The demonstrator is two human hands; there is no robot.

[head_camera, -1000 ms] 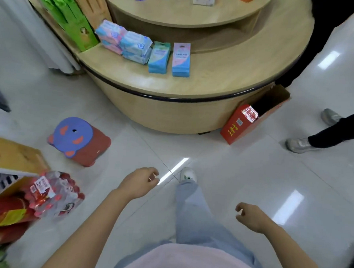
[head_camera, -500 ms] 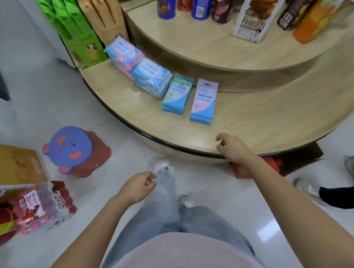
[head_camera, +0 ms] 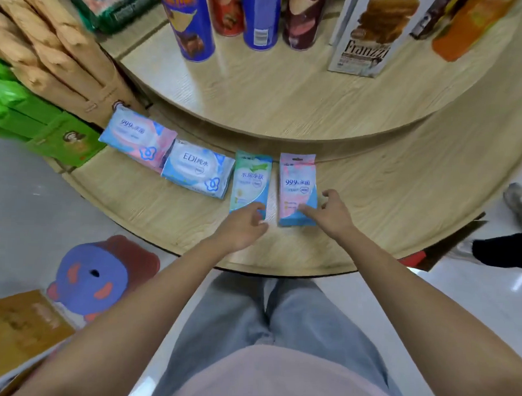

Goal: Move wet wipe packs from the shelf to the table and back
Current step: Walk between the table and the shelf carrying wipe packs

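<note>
Hands touch 2 wipe packs on the shelf.

The scene is evenly and brightly lit from overhead; only soft, faint shadows are cast under the shelf tier. A small glare streak is seen on the glossy floor at right. Strong wide-angle bending is seen toward the edges. Motion blur is spread over the whole frame, worst on the snack cans and paper bags at top.
</note>
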